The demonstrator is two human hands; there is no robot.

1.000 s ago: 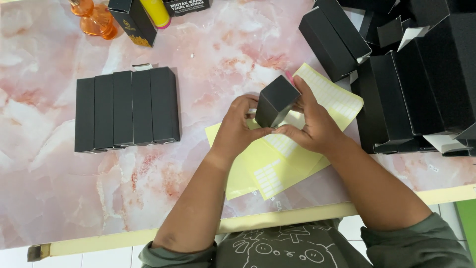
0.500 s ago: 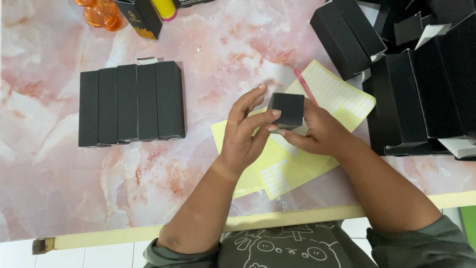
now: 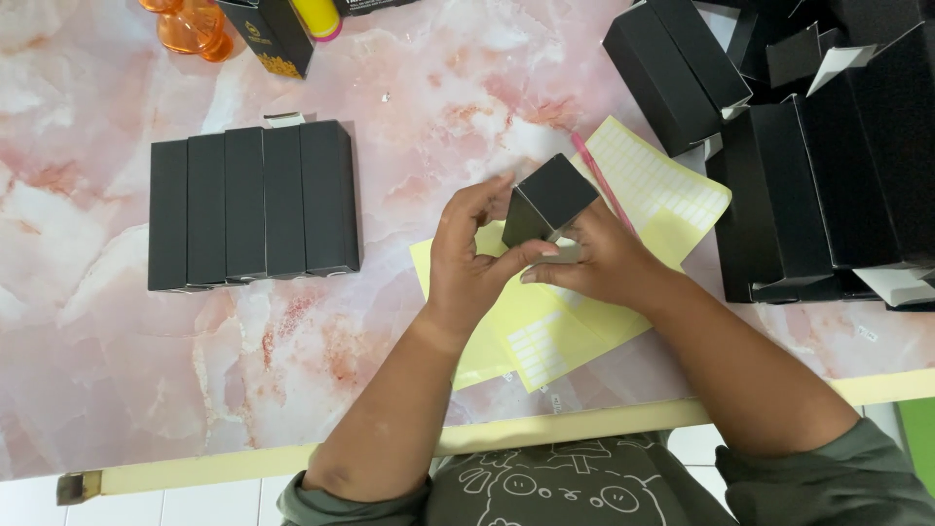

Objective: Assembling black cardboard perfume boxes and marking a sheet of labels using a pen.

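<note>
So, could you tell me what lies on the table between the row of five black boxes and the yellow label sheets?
In the head view, only bare pink marble tabletop lies between the row of black boxes and the yellow label sheets; nothing rests there.

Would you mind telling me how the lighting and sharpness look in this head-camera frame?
Head view: soft, even light; faint sheen on the marble table; sharp focus on both hands and the small black box; black boxes at right lose detail in darkness; mild wide-angle bend at the edges.
</note>
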